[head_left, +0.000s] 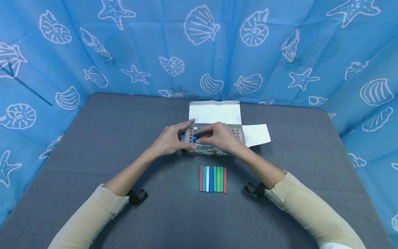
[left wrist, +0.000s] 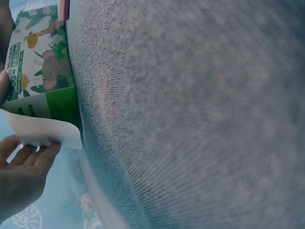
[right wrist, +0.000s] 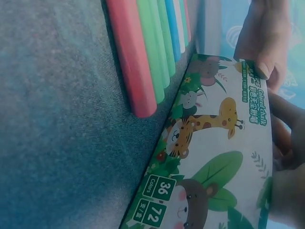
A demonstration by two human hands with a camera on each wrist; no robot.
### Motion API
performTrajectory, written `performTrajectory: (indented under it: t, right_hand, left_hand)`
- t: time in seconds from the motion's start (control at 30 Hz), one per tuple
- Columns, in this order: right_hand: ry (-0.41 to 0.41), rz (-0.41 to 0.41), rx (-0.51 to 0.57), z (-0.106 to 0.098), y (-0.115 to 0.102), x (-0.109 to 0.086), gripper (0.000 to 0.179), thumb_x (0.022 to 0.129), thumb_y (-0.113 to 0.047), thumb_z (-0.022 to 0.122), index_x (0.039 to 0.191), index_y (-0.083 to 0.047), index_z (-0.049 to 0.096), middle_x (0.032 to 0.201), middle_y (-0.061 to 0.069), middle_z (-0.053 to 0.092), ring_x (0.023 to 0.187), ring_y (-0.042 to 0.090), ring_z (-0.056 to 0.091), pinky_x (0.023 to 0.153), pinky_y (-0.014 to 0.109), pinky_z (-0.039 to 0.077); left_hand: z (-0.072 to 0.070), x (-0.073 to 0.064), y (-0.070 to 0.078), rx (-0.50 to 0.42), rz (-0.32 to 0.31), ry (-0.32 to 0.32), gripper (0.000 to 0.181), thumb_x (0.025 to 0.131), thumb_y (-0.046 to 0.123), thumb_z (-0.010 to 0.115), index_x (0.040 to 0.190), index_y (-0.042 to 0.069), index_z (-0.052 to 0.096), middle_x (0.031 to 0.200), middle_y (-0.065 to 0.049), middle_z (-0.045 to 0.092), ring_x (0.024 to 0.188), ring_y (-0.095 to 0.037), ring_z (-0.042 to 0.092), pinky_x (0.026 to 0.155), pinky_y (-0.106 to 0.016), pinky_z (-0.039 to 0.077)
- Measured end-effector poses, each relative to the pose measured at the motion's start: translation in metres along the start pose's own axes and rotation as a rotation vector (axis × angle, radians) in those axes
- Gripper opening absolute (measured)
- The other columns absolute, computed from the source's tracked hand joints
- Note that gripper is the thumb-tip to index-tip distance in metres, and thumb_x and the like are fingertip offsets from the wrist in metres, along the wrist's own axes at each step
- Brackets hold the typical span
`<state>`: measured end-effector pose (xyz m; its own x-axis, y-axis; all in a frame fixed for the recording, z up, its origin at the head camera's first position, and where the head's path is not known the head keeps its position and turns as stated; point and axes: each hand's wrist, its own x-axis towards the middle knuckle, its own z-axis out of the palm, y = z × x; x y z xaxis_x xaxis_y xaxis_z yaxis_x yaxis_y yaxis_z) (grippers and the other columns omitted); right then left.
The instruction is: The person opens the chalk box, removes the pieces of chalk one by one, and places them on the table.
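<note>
An opened chalk box [head_left: 207, 152] with animal pictures holds a grey tray of round holes. My left hand [head_left: 169, 140] grips its left end, thumb on the front edge; in the left wrist view, fingers of the left hand [left wrist: 24, 171] press on the box's white end flap [left wrist: 47, 130]. Over the tray, my right hand [head_left: 219, 136] pinches a blue chalk stick [head_left: 194, 139] at the left-hand holes. Just behind it a pale chalk stick [head_left: 195, 129] stands in the tray. The right hand [right wrist: 290, 138] partly hides the holes.
In front of the box lies a row of several chalk sticks [head_left: 210, 180], red, teal, white, blue and green. The raised lid [head_left: 214, 112] stands behind the tray, and a side flap [head_left: 256, 134] sticks out right. A grey cloth [head_left: 140, 224] covers the table.
</note>
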<state>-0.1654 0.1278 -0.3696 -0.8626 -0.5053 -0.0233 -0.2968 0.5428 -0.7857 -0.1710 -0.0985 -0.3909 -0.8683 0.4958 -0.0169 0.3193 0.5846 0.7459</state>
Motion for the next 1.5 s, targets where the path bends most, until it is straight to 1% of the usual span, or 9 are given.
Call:
performTrajectory:
  t: [0.2,0.5,0.6,0.73,0.9,1.0,1.2,1.33,1.5]
  right_hand:
    - [-0.02,0.044,-0.068,0.003,-0.001,0.006,0.025,0.088,-0.023,0.078,0.111,-0.012,0.078,0.101,0.002,0.076,0.066,0.013,0.062,0.062,0.029,0.049]
    - [0.016,0.027,-0.098,0.008,0.002,0.009,0.02,0.087,-0.023,0.079,0.105,-0.013,0.08,0.095,0.002,0.077,0.053,0.01,0.056,0.052,0.025,0.042]
    - [0.04,0.015,-0.089,0.009,0.002,0.008,0.019,0.088,-0.023,0.078,0.104,-0.012,0.08,0.094,0.002,0.077,0.057,0.008,0.061,0.054,0.025,0.046]
    - [0.068,-0.028,-0.096,0.01,0.002,0.006,0.018,0.091,-0.021,0.075,0.105,-0.011,0.079,0.093,0.001,0.076,0.071,0.007,0.068,0.064,0.026,0.055]
    - [0.088,-0.074,-0.113,0.012,0.003,0.005,0.014,0.095,-0.02,0.07,0.104,-0.012,0.075,0.095,0.002,0.075,0.083,0.011,0.07,0.072,0.029,0.057]
    - [0.098,-0.078,-0.107,0.011,0.003,0.004,0.012,0.097,-0.021,0.067,0.103,-0.011,0.07,0.096,0.003,0.075,0.082,0.013,0.071,0.07,0.03,0.057]
    - [0.118,-0.087,-0.081,0.01,0.002,0.001,0.011,0.101,-0.018,0.06,0.105,-0.008,0.062,0.091,0.005,0.075,0.07,0.015,0.066,0.063,0.033,0.052]
    - [0.141,-0.08,-0.052,0.01,0.002,0.0,0.013,0.102,-0.019,0.059,0.108,-0.007,0.06,0.092,0.006,0.075,0.074,0.016,0.07,0.066,0.033,0.056]
    - [0.16,-0.085,-0.031,0.009,0.002,0.001,0.014,0.097,-0.015,0.067,0.108,-0.006,0.063,0.097,0.008,0.075,0.086,0.018,0.073,0.075,0.033,0.059]
  left_hand:
    - [0.001,0.0,-0.001,-0.003,0.001,-0.003,0.092,0.08,0.034,0.085,0.156,0.022,0.034,0.157,-0.011,0.036,0.138,-0.034,0.042,0.107,-0.049,0.043]
    - [0.001,0.001,-0.001,-0.016,-0.001,-0.003,0.092,0.08,0.034,0.085,0.156,0.022,0.034,0.157,-0.011,0.036,0.137,-0.034,0.044,0.105,-0.048,0.045]
    - [0.001,0.001,0.0,-0.016,-0.004,0.0,0.093,0.079,0.035,0.086,0.156,0.022,0.035,0.156,-0.011,0.037,0.136,-0.033,0.045,0.105,-0.048,0.045]
    - [0.001,0.002,0.0,-0.024,-0.003,0.0,0.093,0.078,0.035,0.086,0.156,0.022,0.035,0.156,-0.012,0.038,0.134,-0.033,0.048,0.104,-0.047,0.046]
    - [0.001,0.002,-0.001,-0.021,-0.007,0.002,0.093,0.079,0.036,0.086,0.155,0.022,0.035,0.156,-0.013,0.038,0.134,-0.034,0.048,0.105,-0.047,0.046]
    - [0.001,0.002,-0.001,-0.015,-0.007,0.003,0.092,0.079,0.036,0.085,0.155,0.021,0.035,0.156,-0.013,0.038,0.134,-0.034,0.047,0.105,-0.047,0.045]
    - [0.0,0.002,-0.001,-0.017,0.001,0.005,0.091,0.079,0.035,0.085,0.155,0.02,0.036,0.155,-0.013,0.039,0.134,-0.034,0.047,0.104,-0.047,0.046]
    - [0.001,0.002,-0.001,-0.008,0.001,0.008,0.092,0.079,0.035,0.085,0.155,0.02,0.036,0.155,-0.013,0.039,0.135,-0.034,0.047,0.104,-0.048,0.046]
    - [0.0,0.001,0.0,0.002,-0.013,0.01,0.092,0.079,0.035,0.085,0.155,0.021,0.036,0.156,-0.013,0.039,0.133,-0.033,0.047,0.099,-0.047,0.048]
